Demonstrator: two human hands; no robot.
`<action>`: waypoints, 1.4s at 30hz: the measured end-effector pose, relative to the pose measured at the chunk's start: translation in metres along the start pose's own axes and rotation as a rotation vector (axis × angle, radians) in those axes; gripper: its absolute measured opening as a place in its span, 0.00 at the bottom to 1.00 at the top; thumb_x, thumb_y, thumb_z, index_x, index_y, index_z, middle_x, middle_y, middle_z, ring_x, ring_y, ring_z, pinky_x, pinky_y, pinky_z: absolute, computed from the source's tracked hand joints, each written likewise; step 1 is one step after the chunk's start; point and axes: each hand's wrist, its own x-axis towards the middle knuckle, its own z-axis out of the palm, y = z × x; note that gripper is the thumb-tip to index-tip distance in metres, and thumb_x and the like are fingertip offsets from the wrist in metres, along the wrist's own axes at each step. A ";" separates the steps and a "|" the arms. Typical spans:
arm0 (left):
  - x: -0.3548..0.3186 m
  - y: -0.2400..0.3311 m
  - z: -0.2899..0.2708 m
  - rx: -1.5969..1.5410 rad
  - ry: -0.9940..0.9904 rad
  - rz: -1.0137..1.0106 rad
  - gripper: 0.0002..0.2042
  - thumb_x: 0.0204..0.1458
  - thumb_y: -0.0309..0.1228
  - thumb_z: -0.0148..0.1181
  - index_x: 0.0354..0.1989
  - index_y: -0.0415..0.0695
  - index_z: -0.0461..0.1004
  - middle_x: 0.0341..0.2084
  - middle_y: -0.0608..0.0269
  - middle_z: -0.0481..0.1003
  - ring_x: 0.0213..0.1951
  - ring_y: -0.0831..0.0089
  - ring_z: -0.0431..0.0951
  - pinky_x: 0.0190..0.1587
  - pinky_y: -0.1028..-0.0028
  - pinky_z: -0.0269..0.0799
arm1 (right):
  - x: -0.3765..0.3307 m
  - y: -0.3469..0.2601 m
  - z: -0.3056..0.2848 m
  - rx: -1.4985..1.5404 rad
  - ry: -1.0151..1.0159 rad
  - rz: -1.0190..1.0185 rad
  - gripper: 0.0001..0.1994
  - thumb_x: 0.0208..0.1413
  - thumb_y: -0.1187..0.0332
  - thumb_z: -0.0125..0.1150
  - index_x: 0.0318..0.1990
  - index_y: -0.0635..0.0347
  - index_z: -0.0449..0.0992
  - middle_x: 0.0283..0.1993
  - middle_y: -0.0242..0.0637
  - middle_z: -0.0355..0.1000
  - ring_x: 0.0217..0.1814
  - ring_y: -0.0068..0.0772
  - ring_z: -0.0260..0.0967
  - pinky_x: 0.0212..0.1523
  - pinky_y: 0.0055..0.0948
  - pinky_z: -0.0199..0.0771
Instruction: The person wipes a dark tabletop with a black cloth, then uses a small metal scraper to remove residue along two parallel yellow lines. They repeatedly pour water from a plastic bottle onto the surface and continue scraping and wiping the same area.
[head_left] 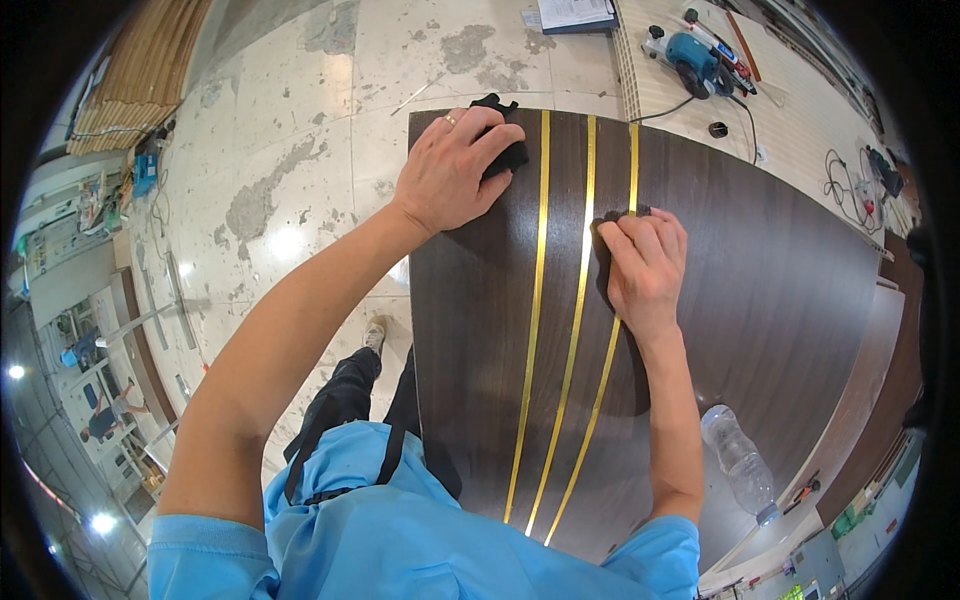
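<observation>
A dark brown wood-grain panel (750,270) lies flat before me, with three thin gold strips (537,285) running along it. At its far left corner, my left hand (448,172) is closed on a bunched black cloth (508,160), pressed against the panel by the edge. My right hand (646,268) is over the middle and right gold strips, its fingers pinched together and bent down to the surface. Something small and dark shows at those fingertips, mostly hidden; I cannot make out what it is.
A clear plastic bottle (740,462) lies on the panel at right. Beyond the far edge, a blue corded power tool (697,62) and a small black cup-shaped piece (718,130) rest on a pale ribbed surface. Papers (575,14) lie at the top; stacked boards (140,75) stand far left.
</observation>
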 end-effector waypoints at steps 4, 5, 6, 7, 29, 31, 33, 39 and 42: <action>0.000 0.000 0.000 0.009 0.009 0.010 0.24 0.56 0.32 0.74 0.62 0.57 0.76 0.58 0.62 0.75 0.61 0.57 0.77 0.65 0.58 0.74 | -0.001 0.000 -0.001 0.016 0.000 0.011 0.15 0.49 0.82 0.68 0.44 0.59 0.86 0.45 0.32 0.78 0.52 0.37 0.76 0.69 0.47 0.75; 0.000 0.000 0.000 0.006 0.007 0.007 0.24 0.56 0.32 0.74 0.62 0.57 0.76 0.58 0.62 0.75 0.61 0.57 0.77 0.65 0.58 0.74 | 0.000 0.001 0.000 0.021 0.021 0.015 0.15 0.49 0.82 0.68 0.45 0.58 0.86 0.45 0.32 0.78 0.52 0.37 0.76 0.69 0.47 0.75; -0.001 0.000 0.000 0.002 0.001 0.001 0.24 0.56 0.32 0.74 0.62 0.57 0.76 0.58 0.62 0.75 0.61 0.57 0.77 0.65 0.58 0.74 | 0.001 0.001 0.001 0.005 0.019 0.015 0.15 0.49 0.81 0.68 0.45 0.58 0.86 0.45 0.32 0.78 0.52 0.37 0.76 0.69 0.47 0.74; 0.000 0.000 0.000 0.010 0.034 0.024 0.24 0.55 0.33 0.75 0.61 0.56 0.76 0.56 0.63 0.75 0.58 0.56 0.78 0.63 0.58 0.74 | 0.002 0.002 0.003 -0.006 0.026 0.015 0.15 0.49 0.81 0.68 0.45 0.58 0.86 0.45 0.32 0.78 0.52 0.37 0.76 0.69 0.47 0.74; 0.005 0.000 0.002 -0.024 0.091 0.074 0.21 0.57 0.31 0.73 0.60 0.53 0.79 0.54 0.60 0.78 0.55 0.56 0.79 0.59 0.59 0.75 | -0.065 -0.051 -0.032 -0.034 -0.100 0.059 0.15 0.47 0.81 0.67 0.44 0.57 0.85 0.45 0.29 0.77 0.50 0.35 0.75 0.68 0.46 0.75; 0.003 -0.002 0.005 -0.008 0.144 0.107 0.22 0.55 0.32 0.75 0.59 0.53 0.80 0.52 0.63 0.78 0.53 0.60 0.80 0.56 0.61 0.75 | -0.074 -0.062 -0.035 -0.046 -0.112 0.074 0.15 0.48 0.81 0.67 0.44 0.57 0.85 0.45 0.29 0.77 0.50 0.35 0.75 0.68 0.46 0.75; 0.002 -0.005 0.009 -0.002 0.142 0.096 0.21 0.57 0.33 0.74 0.60 0.53 0.80 0.53 0.63 0.78 0.54 0.60 0.80 0.57 0.61 0.75 | -0.084 -0.072 -0.040 -0.069 -0.117 0.089 0.15 0.48 0.81 0.67 0.44 0.57 0.85 0.45 0.29 0.77 0.50 0.35 0.75 0.69 0.46 0.75; 0.001 -0.001 0.012 0.068 0.186 0.106 0.21 0.60 0.36 0.72 0.61 0.52 0.79 0.55 0.62 0.77 0.58 0.58 0.78 0.60 0.59 0.75 | -0.109 -0.098 -0.045 -0.113 -0.081 0.107 0.15 0.49 0.81 0.67 0.45 0.57 0.84 0.45 0.30 0.77 0.51 0.37 0.75 0.68 0.46 0.75; -0.015 0.020 0.010 0.030 0.214 0.060 0.20 0.61 0.36 0.71 0.61 0.52 0.78 0.55 0.60 0.77 0.58 0.56 0.78 0.60 0.56 0.74 | -0.120 -0.106 -0.045 -0.120 -0.061 0.119 0.14 0.49 0.81 0.68 0.44 0.57 0.84 0.45 0.31 0.77 0.51 0.39 0.76 0.65 0.46 0.76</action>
